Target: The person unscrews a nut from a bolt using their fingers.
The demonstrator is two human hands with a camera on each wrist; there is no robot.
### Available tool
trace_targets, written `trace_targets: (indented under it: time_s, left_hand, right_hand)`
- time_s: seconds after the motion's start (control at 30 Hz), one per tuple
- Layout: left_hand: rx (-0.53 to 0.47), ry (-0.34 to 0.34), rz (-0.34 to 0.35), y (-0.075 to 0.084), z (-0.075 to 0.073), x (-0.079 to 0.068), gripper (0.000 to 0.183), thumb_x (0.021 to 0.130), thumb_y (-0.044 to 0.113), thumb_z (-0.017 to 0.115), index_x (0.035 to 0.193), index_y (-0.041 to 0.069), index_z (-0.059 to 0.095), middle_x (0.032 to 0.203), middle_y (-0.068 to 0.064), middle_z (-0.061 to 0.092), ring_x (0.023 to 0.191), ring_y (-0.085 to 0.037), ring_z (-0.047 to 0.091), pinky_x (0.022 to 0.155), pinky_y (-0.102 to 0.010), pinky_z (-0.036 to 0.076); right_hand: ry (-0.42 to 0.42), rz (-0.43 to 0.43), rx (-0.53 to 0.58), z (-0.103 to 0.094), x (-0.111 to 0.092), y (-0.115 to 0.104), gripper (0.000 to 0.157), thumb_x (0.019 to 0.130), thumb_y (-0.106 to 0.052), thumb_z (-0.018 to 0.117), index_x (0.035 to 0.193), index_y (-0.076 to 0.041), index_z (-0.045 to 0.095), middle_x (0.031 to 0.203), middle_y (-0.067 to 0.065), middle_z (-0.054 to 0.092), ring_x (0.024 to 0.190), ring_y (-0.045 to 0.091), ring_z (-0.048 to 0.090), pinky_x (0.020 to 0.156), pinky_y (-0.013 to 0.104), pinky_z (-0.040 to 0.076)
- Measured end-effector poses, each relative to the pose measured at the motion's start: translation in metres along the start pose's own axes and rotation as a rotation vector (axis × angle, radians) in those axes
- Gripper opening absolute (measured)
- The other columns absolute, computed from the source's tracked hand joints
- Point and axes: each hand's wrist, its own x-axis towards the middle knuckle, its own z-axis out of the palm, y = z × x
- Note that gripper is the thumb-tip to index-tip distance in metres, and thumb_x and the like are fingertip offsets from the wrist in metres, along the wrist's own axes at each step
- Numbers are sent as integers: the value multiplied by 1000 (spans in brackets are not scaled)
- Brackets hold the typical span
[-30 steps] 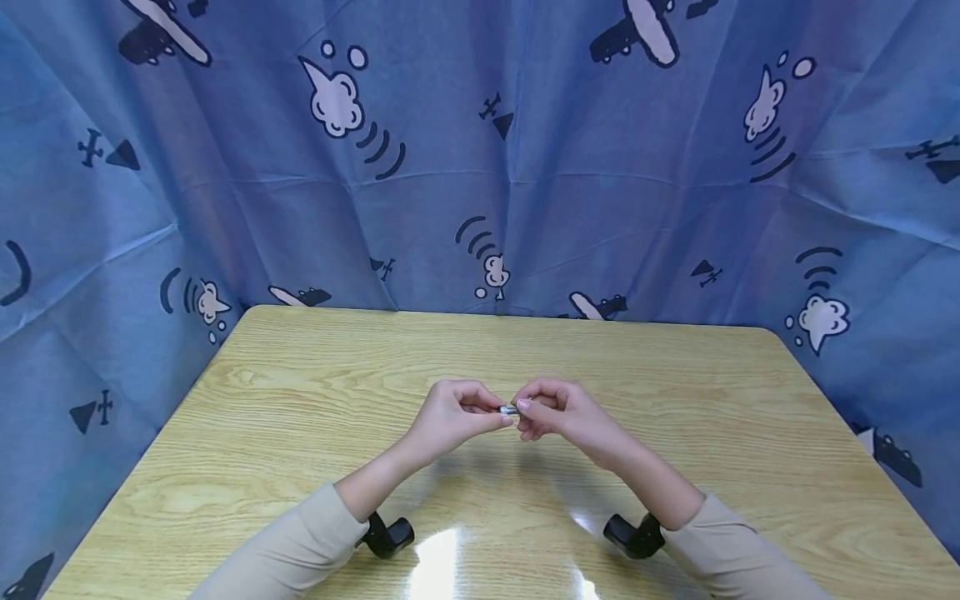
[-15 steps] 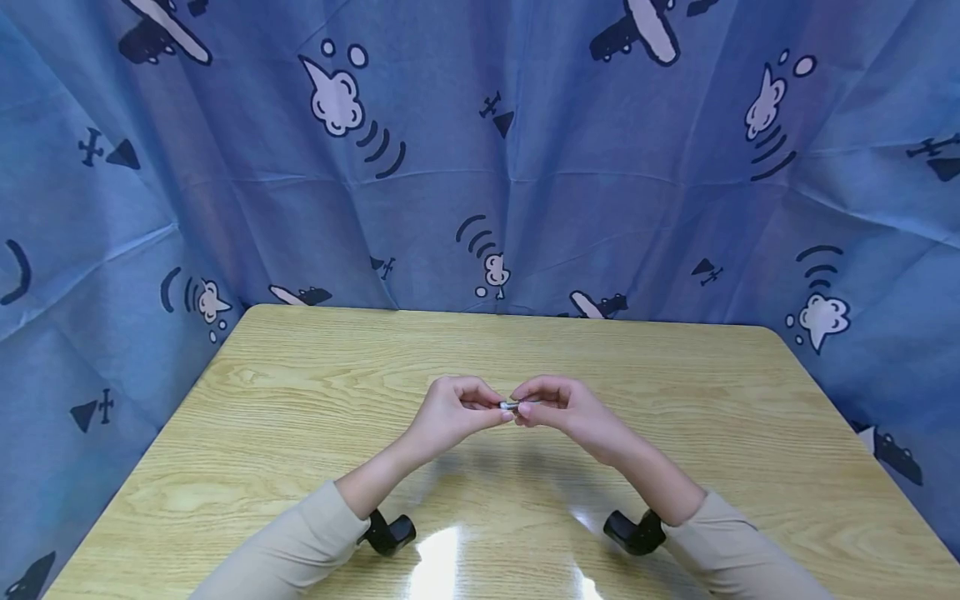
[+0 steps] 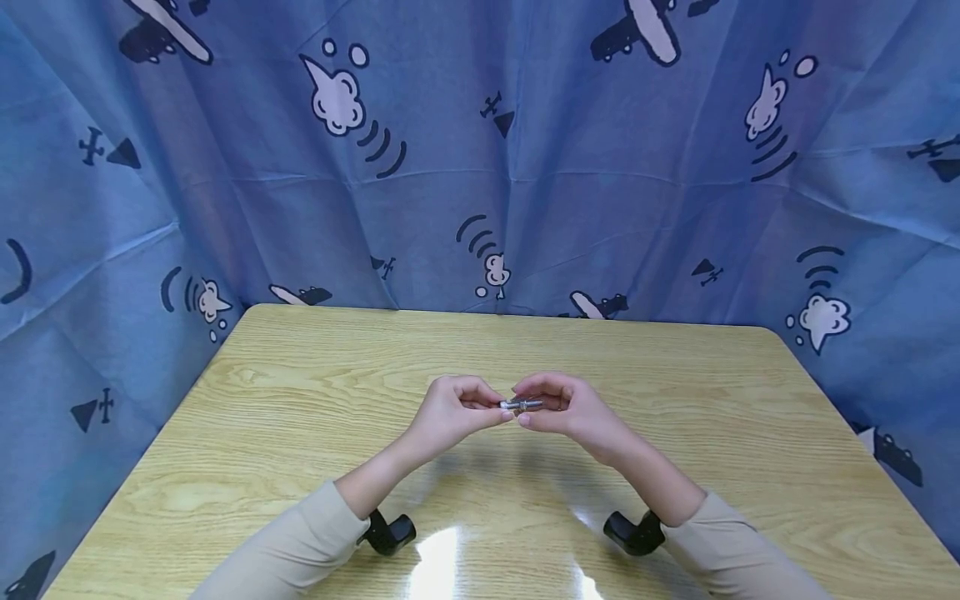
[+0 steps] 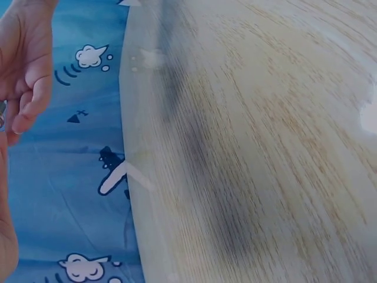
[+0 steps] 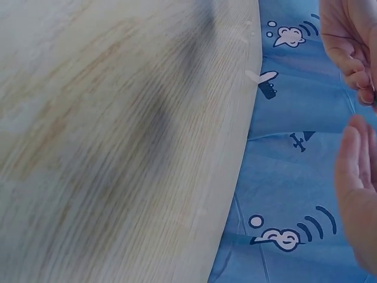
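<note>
In the head view my left hand (image 3: 448, 415) pinches one end of a small silver bolt (image 3: 513, 406) between thumb and fingertips. The bolt lies level above the table, its free end pointing right. Partway along the shank sits a wider ring like a nut (image 3: 524, 406). My right hand (image 3: 576, 410) is around the free end, thumb below and fingers above, spread apart with the bolt visible in the gap. At the edge of the right wrist view, the right hand (image 5: 357, 194) shows extended fingers below the left hand (image 5: 352, 50).
A wood-grain table (image 3: 360, 350) extends beneath both hands, with bright reflections near its front. Blue curtain (image 3: 420, 208) with a printed pattern hangs behind and at both sides. Each wrist carries a black camera mount, one on the left (image 3: 388, 535) and one on the right (image 3: 635, 534).
The right thumb and fingers, earlier closed on the bolt, have parted, so the nut and free end now show. The left hand keeps its pinch and has hardly moved.
</note>
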Motion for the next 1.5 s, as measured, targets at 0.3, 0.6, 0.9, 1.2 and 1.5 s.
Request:
trace_targets:
  time_s: [0.3, 0.6, 0.9, 1.2, 1.5]
  left_hand:
    - [3, 2, 3, 0, -1, -1, 11, 80, 2, 72, 88, -5, 68, 83, -11, 68, 72, -11, 66, 66, -25, 54]
    - [-5, -2, 3, 0, 0, -1, 12, 80, 2, 72, 88, -6, 68, 82, -11, 68, 72, -13, 67, 65, -25, 54]
    - [-3, -1, 1, -1, 0, -1, 11, 80, 2, 72, 88, -5, 68, 81, -10, 68, 72, -15, 66, 65, -25, 54]
    - [-15, -11, -5, -3, -1, -2, 12, 80, 1, 71, 89, -6, 68, 83, -12, 68, 74, -21, 68, 66, -26, 55]
    - [-18, -18, 0, -4, 0, -1, 12, 80, 2, 71, 89, -5, 68, 81, -9, 68, 77, -28, 67, 66, -27, 55]
  right_hand:
    - [23, 20, 8, 1, 0, 0, 28, 90, -9, 61, 108, 12, 56, 93, 8, 63, 83, 15, 64, 77, 32, 54]
    - [-14, 37, 9, 1, 1, -1, 35, 94, -17, 57, 113, 11, 54, 92, 10, 65, 83, 17, 65, 78, 33, 54]
    - [1, 27, 41, 2, 1, 0, 35, 91, -12, 61, 116, 11, 52, 100, 7, 61, 90, 18, 64, 81, 32, 53]
    - [9, 24, 32, 1, 1, 1, 29, 87, -5, 64, 111, 8, 55, 100, 8, 61, 88, 16, 63, 80, 31, 53]
    - [-12, 64, 36, 1, 2, 2, 30, 90, -9, 61, 108, 14, 55, 91, 6, 65, 80, 14, 64, 77, 31, 54]
